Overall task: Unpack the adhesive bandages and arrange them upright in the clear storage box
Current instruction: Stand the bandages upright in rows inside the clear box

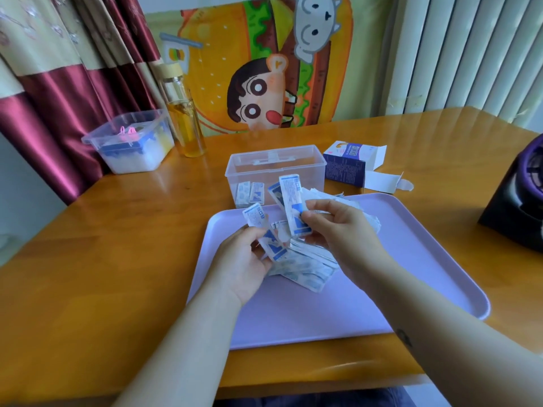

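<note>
A loose pile of wrapped adhesive bandages (308, 268) lies on the lilac tray (382, 274). My left hand (246, 259) holds a few white-and-blue bandage packets (258, 221) above the tray. My right hand (338, 227) pinches a small stack of packets (291, 198), held nearly upright. Behind the tray stands the clear storage box (276, 165), lid off, with a few bandages (249, 195) standing upright at its left side. The opened purple-and-white bandage carton (349, 163) lies to the right of the box.
A second clear container (132, 142) with blue and white contents sits at the back left, beside a glass bottle of yellow liquid (185, 113). A dark purple-black object (520, 201) stands at the table's right edge. Bare wooden table (117, 245) surrounds the tray.
</note>
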`<state>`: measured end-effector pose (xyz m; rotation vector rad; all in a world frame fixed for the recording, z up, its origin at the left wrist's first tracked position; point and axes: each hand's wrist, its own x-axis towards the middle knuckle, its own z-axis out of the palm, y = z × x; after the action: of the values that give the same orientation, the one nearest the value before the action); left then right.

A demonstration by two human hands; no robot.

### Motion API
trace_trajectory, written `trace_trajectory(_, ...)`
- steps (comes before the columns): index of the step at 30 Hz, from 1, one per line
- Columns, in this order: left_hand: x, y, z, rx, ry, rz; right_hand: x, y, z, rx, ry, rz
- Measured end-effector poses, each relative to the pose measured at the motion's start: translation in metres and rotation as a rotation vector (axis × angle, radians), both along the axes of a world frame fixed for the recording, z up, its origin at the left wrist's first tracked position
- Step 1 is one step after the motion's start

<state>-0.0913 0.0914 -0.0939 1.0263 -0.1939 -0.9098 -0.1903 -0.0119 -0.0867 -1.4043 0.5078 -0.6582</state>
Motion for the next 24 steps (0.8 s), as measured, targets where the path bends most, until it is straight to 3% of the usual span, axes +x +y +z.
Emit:
trace_trajectory(3, -0.003, 0.004, 0.002, -0.079, 0.109, -0.023, 0.006, 0.008, 0.002, -0.033, 0.017, 0.076)
trace_trajectory(11, -0.011, 0.013, 0.001, -0.104, 0.055, -0.036, 0.016, 0.020, -0.003, -0.195, 0.199, 0.043)
trace_trajectory(19, 0.000, 0.021, 0.001, -0.053, 0.075, 0.135, 0.015, 0.017, 0.012, -0.148, 0.118, -0.019)
trace_trajectory(24, -0.007, 0.017, 0.006, -0.083, 0.113, 0.114, 0.021, 0.030, 0.002, -0.471, 0.259, 0.051)
